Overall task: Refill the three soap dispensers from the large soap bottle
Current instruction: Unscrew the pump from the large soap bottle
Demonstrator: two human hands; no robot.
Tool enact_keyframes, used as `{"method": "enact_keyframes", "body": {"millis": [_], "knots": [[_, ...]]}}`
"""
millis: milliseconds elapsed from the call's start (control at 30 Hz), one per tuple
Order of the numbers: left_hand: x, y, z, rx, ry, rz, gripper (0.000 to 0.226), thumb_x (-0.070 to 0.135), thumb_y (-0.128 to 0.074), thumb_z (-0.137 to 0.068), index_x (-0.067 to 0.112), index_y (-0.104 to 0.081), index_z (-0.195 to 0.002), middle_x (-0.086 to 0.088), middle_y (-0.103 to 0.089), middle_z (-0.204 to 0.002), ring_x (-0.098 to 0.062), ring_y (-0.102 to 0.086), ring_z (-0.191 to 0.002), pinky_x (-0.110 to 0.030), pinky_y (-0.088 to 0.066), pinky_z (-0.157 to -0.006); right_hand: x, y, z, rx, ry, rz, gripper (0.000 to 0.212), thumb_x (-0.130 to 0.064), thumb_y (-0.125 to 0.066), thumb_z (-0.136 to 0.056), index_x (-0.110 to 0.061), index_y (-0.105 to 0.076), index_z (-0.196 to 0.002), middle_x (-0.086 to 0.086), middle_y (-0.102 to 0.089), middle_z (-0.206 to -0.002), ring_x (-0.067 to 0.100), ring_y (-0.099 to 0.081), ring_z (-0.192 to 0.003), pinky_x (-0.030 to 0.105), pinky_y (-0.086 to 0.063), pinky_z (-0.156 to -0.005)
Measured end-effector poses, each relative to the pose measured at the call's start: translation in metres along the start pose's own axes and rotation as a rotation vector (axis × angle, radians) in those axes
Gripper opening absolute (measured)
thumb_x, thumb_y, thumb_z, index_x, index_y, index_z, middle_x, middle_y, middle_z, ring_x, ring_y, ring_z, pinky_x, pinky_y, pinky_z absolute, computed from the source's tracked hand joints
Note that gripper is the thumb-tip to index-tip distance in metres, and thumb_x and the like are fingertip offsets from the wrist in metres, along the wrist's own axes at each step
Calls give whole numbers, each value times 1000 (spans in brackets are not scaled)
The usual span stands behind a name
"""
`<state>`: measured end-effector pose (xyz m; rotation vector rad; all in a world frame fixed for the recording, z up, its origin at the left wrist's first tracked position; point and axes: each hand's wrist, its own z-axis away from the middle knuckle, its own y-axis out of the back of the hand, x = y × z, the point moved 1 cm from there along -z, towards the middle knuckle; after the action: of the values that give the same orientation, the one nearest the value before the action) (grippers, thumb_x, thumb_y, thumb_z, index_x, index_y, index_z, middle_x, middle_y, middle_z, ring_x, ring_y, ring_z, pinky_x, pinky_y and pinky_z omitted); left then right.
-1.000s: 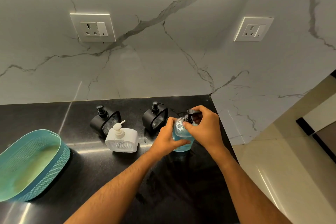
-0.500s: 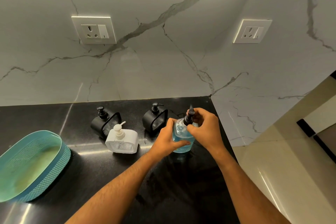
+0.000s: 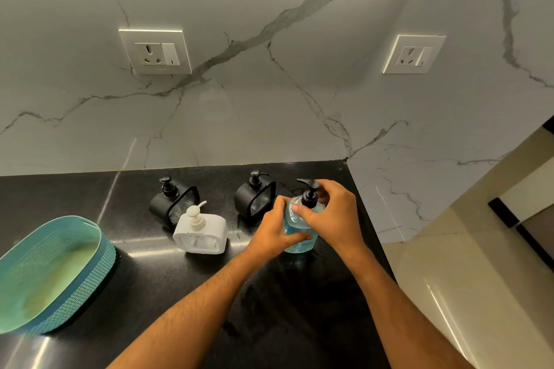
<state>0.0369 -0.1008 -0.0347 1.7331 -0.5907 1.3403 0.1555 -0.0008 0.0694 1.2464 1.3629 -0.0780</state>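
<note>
A clear bottle of blue soap (image 3: 295, 232) stands upright on the black counter (image 3: 150, 284) near its right edge. My left hand (image 3: 274, 231) wraps its body from the left. My right hand (image 3: 331, 216) grips the neck of its black pump (image 3: 308, 192), whose spout points left. Three small dispensers stand to the left, all with their pumps on: a black one (image 3: 174, 202) at the back left, a second black one (image 3: 254, 196) just behind my left hand, and a white one (image 3: 200, 232) in front of them.
A teal oval basket (image 3: 57, 266) sits at the counter's left. The marble wall behind carries two sockets (image 3: 156, 51) (image 3: 413, 54). The counter ends just right of the bottle, with cream floor (image 3: 479, 293) beyond.
The black pump head has turned under my right hand: its spout pointed right, then away, and now points left. My left hand keeps its hold on the bottle.
</note>
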Motion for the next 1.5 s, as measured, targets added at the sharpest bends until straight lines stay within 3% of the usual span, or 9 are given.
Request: {"method": "enact_keyframes", "body": {"millis": [67, 233, 367, 500, 667, 800, 1000, 1267, 1500], "knots": [[0, 0, 0, -2, 4, 3, 68, 40, -93, -71, 33, -45, -119, 18, -67, -117, -5, -71, -109, -30, -61, -91, -1, -1, 1, 25, -10, 26, 40, -35, -92, -72, -21, -69, -103, -12, -68, -93, 1, -65, -84, 9, -51, -75], [2, 1, 2, -7, 16, 7, 68, 40, -91, -71, 33, -45, -120, 22, -66, -119, -3, -70, -109, -27, -61, -91, -1, -3, 1, 45, -22, -4, 31, -27, -91, -75, -20, -73, -100, -13, -69, -90, -6, -64, -81, -1, -46, -70], [5, 1, 3, -17, 29, 15, 69, 46, -89, -69, 34, -45, -120, 25, -65, -117, 0, -69, -109, -18, -59, -87, 0, 0, -1, 43, 4, -8, 32, -21, -89, -77, -17, -76, -105, -7, -74, -97, 2, -68, -85, 5, -50, -75], [5, 1, 4, -15, 30, 9, 70, 48, -88, -66, 33, -45, -120, 14, -67, -117, -3, -69, -110, -25, -60, -91, -5, 5, -3, 50, 42, -12, 30, -15, -88, -78, -13, -77, -107, -2, -76, -99, 7, -71, -89, 17, -58, -81], [3, 1, 1, -11, 26, -28, 69, 40, -91, -70, 32, -44, -120, 14, -67, -118, -1, -68, -110, -30, -60, -94, -13, 17, -9, 66, 71, -31, 30, -13, -89, -76, -13, -78, -104, -2, -76, -96, 5, -70, -86, 10, -55, -80], [4, 1, 2, -10, 28, -33, 68, 45, -90, -69, 34, -44, -118, 17, -67, -120, 1, -67, -112, -28, -59, -95, -22, 29, -10, 88, 78, -35, 30, -16, -90, -76, -10, -79, -104, 0, -77, -97, 8, -73, -88, 20, -59, -82], [6, 1, 2, -13, 28, -41, 66, 48, -90, -69, 45, -42, -114, 20, -65, -123, 5, -63, -116, -19, -56, -92, -39, 49, -11, 138, 115, -40, 30, -16, -90, -75, -7, -79, -103, 4, -78, -97, 11, -74, -87, 20, -59, -82], [5, 1, 2, -14, 20, -33, 68, 49, -91, -68, 43, -43, -117, 21, -64, -125, 1, -63, -119, -25, -57, -98, -61, 74, -11, 208, 151, -42, 29, -19, -90, -77, -9, -79, -102, 3, -78, -96, -4, -66, -79, 2, -48, -76], [4, 1, 1, -24, 30, -44, 68, 40, -92, -73, 41, -43, -120, 20, -62, -127, 2, -61, -121, -22, -57, -99, -84, 98, -12, 256, 164, -68, 34, -21, -87, -81, -9, -77, -111, 6, -78, -103, 13, -73, -90, 16, -56, -83]]}}
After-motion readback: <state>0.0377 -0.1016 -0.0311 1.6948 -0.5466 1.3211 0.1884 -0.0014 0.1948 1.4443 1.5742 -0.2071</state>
